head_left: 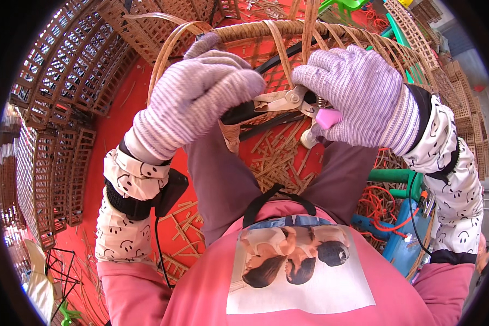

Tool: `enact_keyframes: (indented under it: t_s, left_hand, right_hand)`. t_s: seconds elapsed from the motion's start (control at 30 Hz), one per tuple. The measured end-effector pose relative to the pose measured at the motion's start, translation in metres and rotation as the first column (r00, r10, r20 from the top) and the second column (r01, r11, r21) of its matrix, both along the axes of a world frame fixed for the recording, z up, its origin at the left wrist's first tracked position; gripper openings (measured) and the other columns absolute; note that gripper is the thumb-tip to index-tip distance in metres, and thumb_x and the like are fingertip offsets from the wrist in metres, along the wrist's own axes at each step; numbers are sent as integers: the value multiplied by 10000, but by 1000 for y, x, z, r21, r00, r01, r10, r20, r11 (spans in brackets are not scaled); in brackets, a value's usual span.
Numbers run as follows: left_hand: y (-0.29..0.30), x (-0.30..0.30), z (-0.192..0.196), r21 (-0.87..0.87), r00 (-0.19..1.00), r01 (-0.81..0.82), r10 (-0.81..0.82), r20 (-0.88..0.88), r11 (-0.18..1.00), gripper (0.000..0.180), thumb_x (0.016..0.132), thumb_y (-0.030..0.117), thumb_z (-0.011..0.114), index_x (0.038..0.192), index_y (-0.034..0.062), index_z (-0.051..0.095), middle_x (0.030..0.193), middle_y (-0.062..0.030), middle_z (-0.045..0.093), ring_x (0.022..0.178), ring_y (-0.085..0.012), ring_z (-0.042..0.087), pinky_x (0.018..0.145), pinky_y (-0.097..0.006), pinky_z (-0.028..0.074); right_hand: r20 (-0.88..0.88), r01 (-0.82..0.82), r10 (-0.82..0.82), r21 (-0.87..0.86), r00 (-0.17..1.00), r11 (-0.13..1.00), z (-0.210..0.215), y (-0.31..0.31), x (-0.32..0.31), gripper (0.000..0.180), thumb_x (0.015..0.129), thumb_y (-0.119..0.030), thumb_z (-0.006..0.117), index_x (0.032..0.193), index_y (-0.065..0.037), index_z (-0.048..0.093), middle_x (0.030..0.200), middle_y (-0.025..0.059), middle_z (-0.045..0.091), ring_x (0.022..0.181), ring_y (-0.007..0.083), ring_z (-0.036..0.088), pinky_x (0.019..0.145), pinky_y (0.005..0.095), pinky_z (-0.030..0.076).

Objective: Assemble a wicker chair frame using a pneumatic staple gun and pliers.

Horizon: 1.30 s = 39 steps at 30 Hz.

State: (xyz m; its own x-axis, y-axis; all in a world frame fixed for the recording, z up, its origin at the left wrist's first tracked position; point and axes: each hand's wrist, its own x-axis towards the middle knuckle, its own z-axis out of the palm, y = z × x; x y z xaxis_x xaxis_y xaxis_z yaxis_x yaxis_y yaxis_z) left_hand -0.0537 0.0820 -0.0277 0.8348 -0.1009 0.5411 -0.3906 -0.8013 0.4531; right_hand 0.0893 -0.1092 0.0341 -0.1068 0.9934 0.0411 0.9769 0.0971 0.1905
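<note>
My right hand [358, 92], in a striped purple-and-white knit glove, is wrapped round a pair of pruning shears [294, 98] with pink on the handle. Their metal blades point left, below the wrapped rim [255, 30] of a wicker basket. My left hand [201, 92], gloved alike, is curled at the left part of that rim, with one finger along it and the thumb near the blade tips. Whatever lies inside its fingers is hidden. Flat cane strips [280, 51] loop over the rim and stand up from it.
Stacks of brown lattice panels [54, 179] stand at the left. Cut strip pieces [282, 157] litter the red floor [114, 130] between and beside my legs. To the right are a green-and-blue frame [402, 228] and tangled orange cord [377, 209]. More brown lattice pieces [464, 103] stand at the far right.
</note>
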Motion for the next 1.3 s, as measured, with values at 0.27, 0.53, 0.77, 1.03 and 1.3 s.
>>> enact_keyframes:
  t_s: [0.27, 0.53, 0.77, 1.03, 1.3]
  left_hand:
    - [-7, -47, 0, -623, 1000, -12, 10, -7, 782, 326, 941, 221, 455, 852, -35, 636, 834, -94, 644, 843, -196, 580, 853, -335, 426]
    - [-18, -115, 62, -869, 981, 186, -33, 192, 458, 513, 962, 400, 356, 610, 62, 517, 603, -90, 520, 608, -262, 536, 512, -368, 446]
    - [3, -104, 65, -850, 946, -144, 323, 32, 506, 485, 966, 350, 369, 769, -30, 597, 753, -195, 619, 661, -255, 608, 589, -337, 503]
    - [-12, -83, 50, -832, 941, -230, 333, -58, 505, 431, 944, 337, 444, 796, -20, 633, 745, -138, 644, 671, -213, 631, 580, -313, 516]
    - [24, -66, 39, -751, 807, -542, 483, -340, 378, 412, 930, 399, 458, 927, 22, 625, 822, -87, 655, 685, -150, 628, 565, -271, 486]
  right_hand:
    - [115, -47, 39, 67, 993, 997, -8, 3, -2, 501, 525, -202, 720, 983, -80, 557, 840, 83, 531, 799, 275, 563, 707, 394, 442]
    - [26, -10, 7, 113, 1000, 994, -3, -8, -8, 440, 570, -297, 718, 926, -104, 547, 759, 77, 540, 707, 284, 580, 640, 397, 450]
    - [84, 35, -31, -47, 996, 998, 4, 6, -15, 244, 702, -194, 652, 894, -49, 610, 820, 130, 616, 765, 292, 628, 668, 389, 503]
    - [17, 125, -124, -192, 992, 973, 21, 17, -16, 263, 704, -242, 632, 889, -55, 634, 765, 142, 629, 755, 309, 641, 651, 423, 511]
    - [-242, 247, -235, 23, 942, 969, 28, -92, -25, 406, 616, -252, 673, 956, -58, 564, 813, 132, 592, 761, 318, 591, 694, 400, 474]
